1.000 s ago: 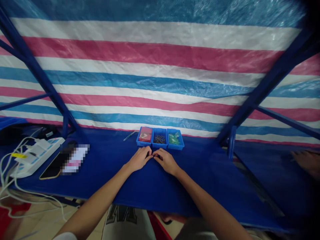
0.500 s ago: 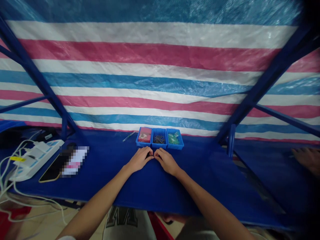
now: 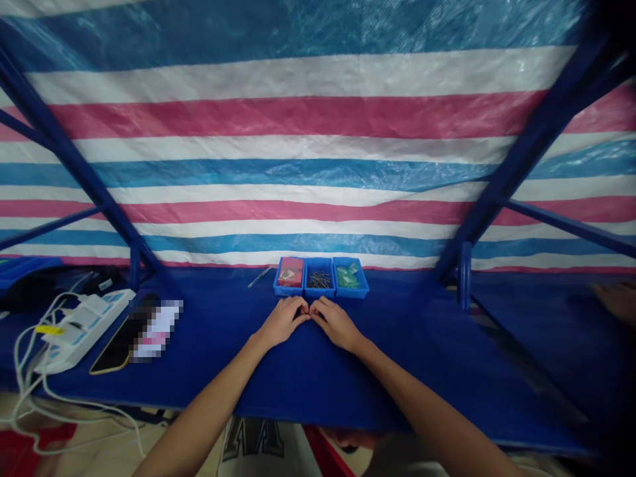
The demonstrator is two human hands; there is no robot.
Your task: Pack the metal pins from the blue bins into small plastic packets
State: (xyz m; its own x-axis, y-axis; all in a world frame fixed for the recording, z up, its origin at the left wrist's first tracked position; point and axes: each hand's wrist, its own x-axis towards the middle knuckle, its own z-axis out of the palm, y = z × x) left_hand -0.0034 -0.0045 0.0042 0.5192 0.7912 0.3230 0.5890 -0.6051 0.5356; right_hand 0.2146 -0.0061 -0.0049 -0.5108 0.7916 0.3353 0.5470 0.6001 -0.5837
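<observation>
My left hand [image 3: 283, 323] and my right hand [image 3: 336, 323] rest on the blue tabletop [image 3: 318, 377], their fingertips meeting in the middle. Fingers and thumbs curl in on both sides; whatever lies between them, if anything, is hidden. Just beyond the hands stand three small blue bins in a row. The left bin [image 3: 289, 291] has a red lining with small pale pieces in it. Dark, thin, screw-like metal pieces [image 3: 319, 278] fill the middle bin. In the right bin [image 3: 352, 292] are small clear or whitish pieces over green.
At the left lie a white power strip [image 3: 89, 328] with tangled cables, a phone [image 3: 114, 344] and a blurred-out paper [image 3: 158, 331]. A thin pen-like item [image 3: 259, 277] lies left of the bins. Blue frame posts flank the table. Another person's hand [image 3: 619, 301] is at far right.
The view has tilted and shifted slightly, so the scene sits a little lower and to the right. My hands keep the same fingertip-to-fingertip pose. The other person's hand has shifted rightward.
</observation>
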